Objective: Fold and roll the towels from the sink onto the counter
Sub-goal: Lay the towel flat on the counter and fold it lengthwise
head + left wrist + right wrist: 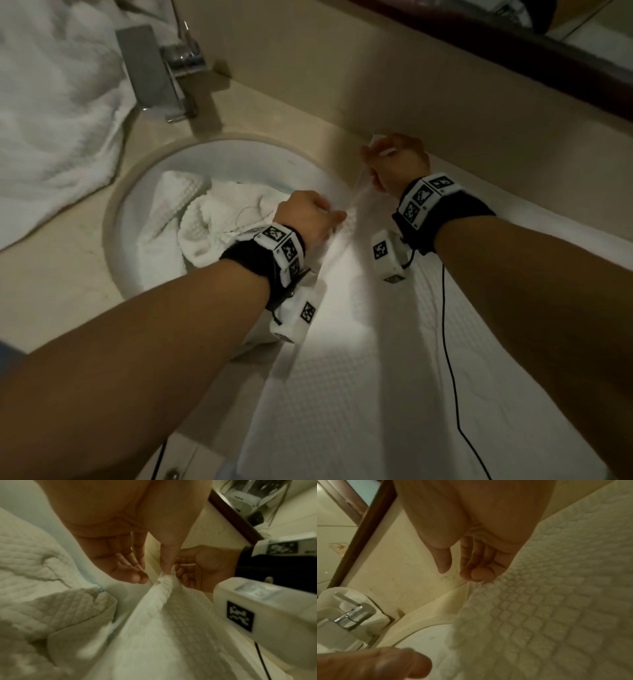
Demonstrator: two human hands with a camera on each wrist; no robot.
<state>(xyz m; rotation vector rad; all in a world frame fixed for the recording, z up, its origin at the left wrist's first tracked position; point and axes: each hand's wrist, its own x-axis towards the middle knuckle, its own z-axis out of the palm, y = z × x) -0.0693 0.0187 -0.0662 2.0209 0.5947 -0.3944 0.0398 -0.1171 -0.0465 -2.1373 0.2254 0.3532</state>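
Observation:
A white waffle towel lies spread on the counter to the right of the sink. My left hand pinches its bunched edge by the sink rim, thumb on the cloth and the other fingers curled. My right hand grips the same edge farther back, near the wall, and holds that corner a little above the counter. The hands are close together. More crumpled white towels lie in the sink basin.
A chrome faucet stands behind the sink. A big white terry towel is heaped on the counter at the left. The wall and a dark mirror frame run along the back. A black cable crosses the spread towel.

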